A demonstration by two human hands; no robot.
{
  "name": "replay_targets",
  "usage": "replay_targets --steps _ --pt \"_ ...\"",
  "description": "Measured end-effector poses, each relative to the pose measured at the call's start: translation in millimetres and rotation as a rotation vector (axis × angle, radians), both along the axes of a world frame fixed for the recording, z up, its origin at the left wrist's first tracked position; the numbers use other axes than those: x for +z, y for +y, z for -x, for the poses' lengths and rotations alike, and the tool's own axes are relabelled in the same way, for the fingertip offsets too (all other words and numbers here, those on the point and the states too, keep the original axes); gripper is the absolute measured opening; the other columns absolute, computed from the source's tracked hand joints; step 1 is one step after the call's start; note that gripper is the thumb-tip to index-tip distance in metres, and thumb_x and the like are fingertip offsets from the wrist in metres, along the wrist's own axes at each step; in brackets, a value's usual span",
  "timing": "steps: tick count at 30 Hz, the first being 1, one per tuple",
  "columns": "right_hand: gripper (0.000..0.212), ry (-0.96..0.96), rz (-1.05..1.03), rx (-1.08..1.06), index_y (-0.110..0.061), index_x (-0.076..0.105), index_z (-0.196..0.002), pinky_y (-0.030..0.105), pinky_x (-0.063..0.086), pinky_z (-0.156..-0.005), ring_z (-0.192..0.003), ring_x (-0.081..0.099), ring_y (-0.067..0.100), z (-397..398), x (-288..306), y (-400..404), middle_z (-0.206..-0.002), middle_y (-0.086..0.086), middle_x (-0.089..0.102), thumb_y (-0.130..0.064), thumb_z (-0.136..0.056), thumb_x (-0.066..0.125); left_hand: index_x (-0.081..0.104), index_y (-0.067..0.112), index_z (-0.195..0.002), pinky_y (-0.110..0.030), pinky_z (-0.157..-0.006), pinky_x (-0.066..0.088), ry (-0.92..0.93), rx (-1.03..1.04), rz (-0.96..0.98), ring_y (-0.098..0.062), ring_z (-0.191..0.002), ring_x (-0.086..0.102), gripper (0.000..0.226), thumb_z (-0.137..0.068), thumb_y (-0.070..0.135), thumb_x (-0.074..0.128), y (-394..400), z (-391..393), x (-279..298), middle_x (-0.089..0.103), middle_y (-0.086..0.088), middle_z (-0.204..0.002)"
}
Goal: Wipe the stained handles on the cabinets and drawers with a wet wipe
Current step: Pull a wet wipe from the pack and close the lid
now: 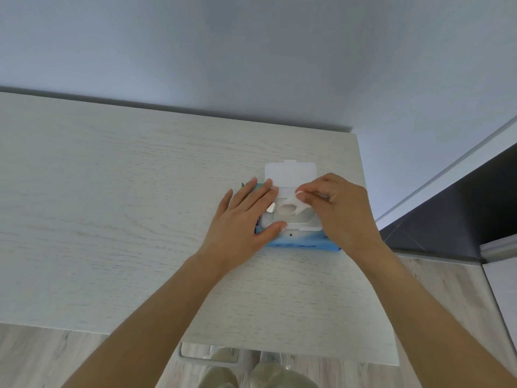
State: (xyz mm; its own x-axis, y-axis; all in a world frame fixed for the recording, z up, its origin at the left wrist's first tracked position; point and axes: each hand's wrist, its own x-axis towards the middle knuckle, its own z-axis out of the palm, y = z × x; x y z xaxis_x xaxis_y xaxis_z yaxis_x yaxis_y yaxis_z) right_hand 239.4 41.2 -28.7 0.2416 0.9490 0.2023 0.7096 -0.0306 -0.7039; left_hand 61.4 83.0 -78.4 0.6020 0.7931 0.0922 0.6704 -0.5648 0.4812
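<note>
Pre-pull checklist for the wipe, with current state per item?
1. Lid flipped open: ok.
2. Left hand flat on the wipe pack, holding it down: ok.
3. Right hand pinching the wipe at the opening: ok.
4. Wipe fully out of the pack: not ok, only a tuft shows.
5. Wipe will separate from the one below: cannot tell.
6. Handle in view below the cabinet top: ok; stains cannot tell.

even, soft daylight, bright, bluish cast on the wall [251, 51]. faint soft shadows under both forearms. no glare. wide-angle bending at the edges; countertop [112, 191] grain sharp, floor at bottom slightly soft.
</note>
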Motion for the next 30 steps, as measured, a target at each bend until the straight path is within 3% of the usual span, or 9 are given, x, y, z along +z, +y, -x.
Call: replay_targets --steps 2,6,8,12,15,18,21,23,30 --pt "0.011 -0.024 0.005 -0.065 -0.01 0.073 -0.095 -0.003 0.036 -0.073 -0.076 0.054 -0.008 1 -1 -2 -0.083 -0.015 0.054 -0.013 -0.088 0.066 0.015 0.032 -0.148 -0.033 -0.12 -0.001 0.008 -0.006 -0.007 0.0 -0.143 -0.005 0.076 -0.081 0.069 0.018 0 0 -1 0.004 0.023 -0.151" --pt "0.013 -0.441 -0.11 0.025 -0.011 0.074 -0.094 0.033 0.051 -0.071 -0.091 0.057 0.022 5 1 -3 -0.103 0.004 0.062 -0.004 -0.084 0.068 0.014 0.032 -0.148 -0.032 -0.119 -0.001 0.008 -0.009 -0.004 -0.001 -0.143 -0.006 0.076 -0.082 0.069 0.018 0 0 -2 0.002 0.022 -0.151" --pt "0.017 -0.514 -0.118 0.149 -0.014 0.073 -0.098 0.037 0.052 -0.07 -0.09 0.059 0.026 6 3 -2 -0.104 0.005 0.066 -0.007 -0.083 0.07 0.015 0.032 -0.148 -0.033 -0.12 -0.001 0.002 -0.01 -0.003 -0.001 -0.144 -0.005 0.076 -0.082 0.069 0.018 0 -1 -2 0.005 0.021 -0.153" --pt "0.026 -0.419 0.124 0.32 -0.02 0.068 -0.113 0.03 0.041 -0.084 -0.094 0.045 0.015 2 1 0 -0.106 -0.002 0.057 -0.029 -0.089 0.063 0.016 0.031 -0.148 -0.033 -0.12 0.0 -0.003 -0.007 0.001 -0.001 -0.144 -0.005 0.076 -0.082 0.069 0.017 -1 -1 -3 0.008 0.019 -0.155" --pt "0.029 -0.4 0.185 0.355 -0.017 0.064 -0.121 0.019 0.03 -0.085 -0.095 0.034 0.011 -6 0 0 -0.108 0.0 0.049 -0.021 -0.093 0.059 0.009 0.036 -0.144 -0.033 -0.12 0.0 0.005 -0.011 -0.004 -0.001 -0.144 -0.006 0.072 -0.082 0.069 0.017 -1 0 -3 0.004 0.021 -0.153" --pt "0.021 -0.458 0.138 0.335 -0.004 0.068 -0.111 0.019 0.032 -0.079 -0.093 0.045 0.018 -7 5 -3 -0.102 0.009 0.054 -0.01 -0.094 0.056 0.009 0.036 -0.145 -0.032 -0.119 -0.001 0.001 -0.009 -0.006 0.0 -0.143 -0.006 0.071 -0.082 0.069 0.019 0 0 -4 0.003 0.022 -0.151" --pt "0.016 -0.35 0.065 0.188 -0.007 0.07 -0.101 0.011 0.034 -0.072 -0.087 0.041 0.01 -9 16 -2 -0.092 -0.004 0.046 -0.012 -0.094 0.056 0.009 0.035 -0.146 -0.033 -0.12 0.0 0.012 -0.005 -0.004 0.0 -0.143 -0.006 0.073 -0.082 0.069 0.019 1 0 -4 0.002 0.023 -0.15" --pt "0.015 -0.317 0.08 0.144 -0.013 0.069 -0.099 0.009 0.038 -0.077 -0.085 0.039 0.004 -9 17 1 -0.092 -0.009 0.044 -0.017 -0.094 0.056 0.011 0.034 -0.147 -0.033 -0.12 0.001 0.012 -0.005 -0.001 -0.001 -0.143 -0.006 0.074 -0.082 0.069 0.02 1 0 -3 0.001 0.023 -0.15" --pt "0.012 0.189 0.069 0.071 -0.027 0.057 -0.094 -0.003 0.038 -0.069 -0.08 0.051 -0.016 22 0 0 -0.083 -0.024 0.056 -0.018 -0.098 0.05 0.019 0.03 -0.15 -0.034 -0.12 0.004 -0.021 -0.004 0.002 -0.001 -0.144 -0.004 0.078 -0.082 0.069 0.021 0 -1 -2 0.011 0.018 -0.156"
